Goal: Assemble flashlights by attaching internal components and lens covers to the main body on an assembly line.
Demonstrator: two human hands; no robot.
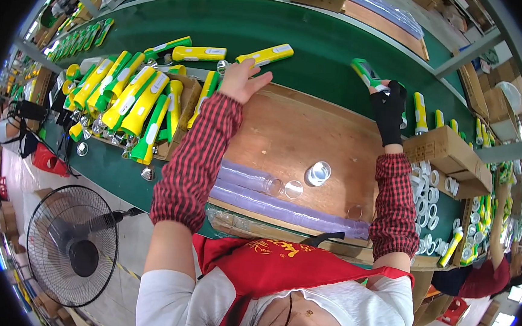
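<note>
My left hand is bare, its fingers apart, at the near end of a yellow flashlight lying on the green bench. Its fingertips overlap that end; whether they touch it I cannot tell. My right hand, in a black glove with bare fingertips, is closed on a green-and-white flashlight at the bench's right side. The fingers hide part of it. Between my forearms lies a brown wooden board, bearing a small clear round cup, a clear disc and long rows of stacked clear lenses.
Left, a cardboard box overflows with yellow and green flashlight bodies. Right, a cardboard carton stands beside many white rings. A black fan stands lower left. A person works at far right.
</note>
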